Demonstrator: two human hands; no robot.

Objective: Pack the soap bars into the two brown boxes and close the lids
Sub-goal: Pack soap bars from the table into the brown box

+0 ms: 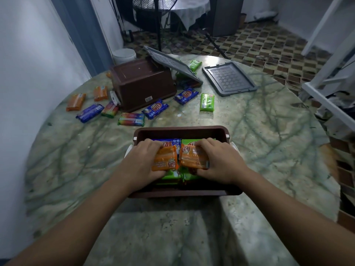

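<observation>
Head view. At lower centre of the frame, an open brown box (184, 131) sits on the round marble-patterned table (269, 150). Both hands are inside its opening. The left hand (142, 160) has fingers curled over the far edge and thumb under the near edge of an orange soap bar (165, 160), gripping it. The right hand (219, 162) grips a second orange soap bar (194, 156) the same way, fingers curled over the top and thumb at the near edge. The two orange bars touch or nearly touch at the centre. Beneath them lie packed bars: a blue soap bar (169, 141) at the far left, green soap bars (172, 174) at the far right and near side.

In the upper left, a second brown box (142, 83) lies overturned, a grey lid (172, 64) propped against it. A second grey lid (228, 78) lies flat at upper centre-right. Loose bars in orange, blue, green and rainbow wrappers are scattered around the overturned box, among them a green bar (207, 102) lying apart toward the centre.
</observation>
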